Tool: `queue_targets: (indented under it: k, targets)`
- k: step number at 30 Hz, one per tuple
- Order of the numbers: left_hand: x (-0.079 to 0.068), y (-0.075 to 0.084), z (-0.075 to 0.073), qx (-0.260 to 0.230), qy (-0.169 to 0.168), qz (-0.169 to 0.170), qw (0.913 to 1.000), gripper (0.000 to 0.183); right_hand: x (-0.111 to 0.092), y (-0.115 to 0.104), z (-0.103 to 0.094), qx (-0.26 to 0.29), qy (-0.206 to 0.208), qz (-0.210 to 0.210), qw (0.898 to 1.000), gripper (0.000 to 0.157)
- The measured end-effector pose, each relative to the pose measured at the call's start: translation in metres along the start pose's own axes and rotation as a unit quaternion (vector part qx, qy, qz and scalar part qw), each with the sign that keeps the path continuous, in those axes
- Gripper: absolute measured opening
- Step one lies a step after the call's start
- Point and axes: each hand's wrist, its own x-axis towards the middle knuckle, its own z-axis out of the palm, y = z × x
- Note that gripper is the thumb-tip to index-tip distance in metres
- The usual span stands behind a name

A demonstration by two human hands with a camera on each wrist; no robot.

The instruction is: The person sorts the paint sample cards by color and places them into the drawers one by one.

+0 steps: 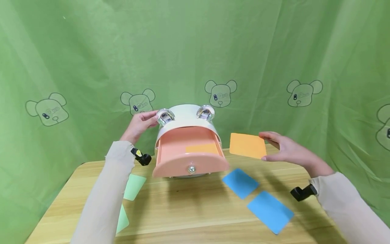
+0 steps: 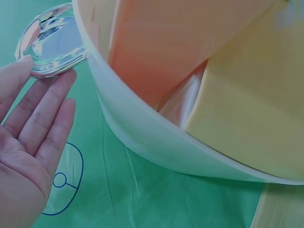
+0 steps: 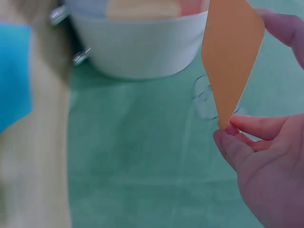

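Note:
A white frog-shaped drawer box (image 1: 185, 112) with two shiny silver eyes stands on the table. Its pink drawer (image 1: 190, 165) is pulled out, and an orange card (image 1: 202, 148) lies inside. My left hand (image 1: 138, 125) holds the rim of the left silver eye (image 2: 54, 40) between thumb and fingers, as the left wrist view shows. To the right of the box, my right hand (image 1: 284, 149) pinches another orange card (image 1: 247, 145) by its right edge, above the table. In the right wrist view this held card (image 3: 232, 52) appears tilted.
Two blue cards, one nearer the box (image 1: 240, 183) and one closer to me (image 1: 270, 211), lie on the wooden table (image 1: 189, 210) at right. Green cards (image 1: 134, 187) lie at left, partly behind my left sleeve. A green curtain (image 1: 182, 51) hangs behind.

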Motion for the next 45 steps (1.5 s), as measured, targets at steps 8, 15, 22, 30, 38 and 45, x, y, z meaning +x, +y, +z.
queue_targets:
  k: [8, 15, 22, 30, 38, 45]
  targets:
    - [0.0, 0.0, 0.0, -0.004, 0.001, 0.0, 1.0, 0.041, 0.02, -0.043, -0.007, 0.027, -0.018, -0.04, 0.999, 0.08]
    - [-0.001, 0.0, 0.001, -0.004, -0.003, -0.002, 1.0, 0.041, 0.052, -0.067, 0.011, 0.023, -0.04, -0.059, 0.997, 0.081]
    - [0.0, 0.0, 0.001, 0.0, -0.002, 0.001, 1.0, 0.041, 0.077, -0.084, 0.03, 0.04, -0.073, -0.072, 0.994, 0.084]
    - [0.0, -0.001, 0.001, -0.003, -0.001, 0.002, 1.0, 0.041, 0.091, -0.096, 0.049, 0.05, -0.09, -0.076, 0.992, 0.086]
    - [-0.001, 0.0, 0.0, 0.003, -0.003, 0.002, 1.0, 0.042, 0.099, -0.1, 0.062, 0.056, -0.089, -0.077, 0.991, 0.085]
    - [-0.001, -0.001, 0.0, 0.001, -0.001, 0.007, 1.0, 0.041, 0.103, -0.103, 0.071, 0.05, -0.072, -0.079, 0.993, 0.084]
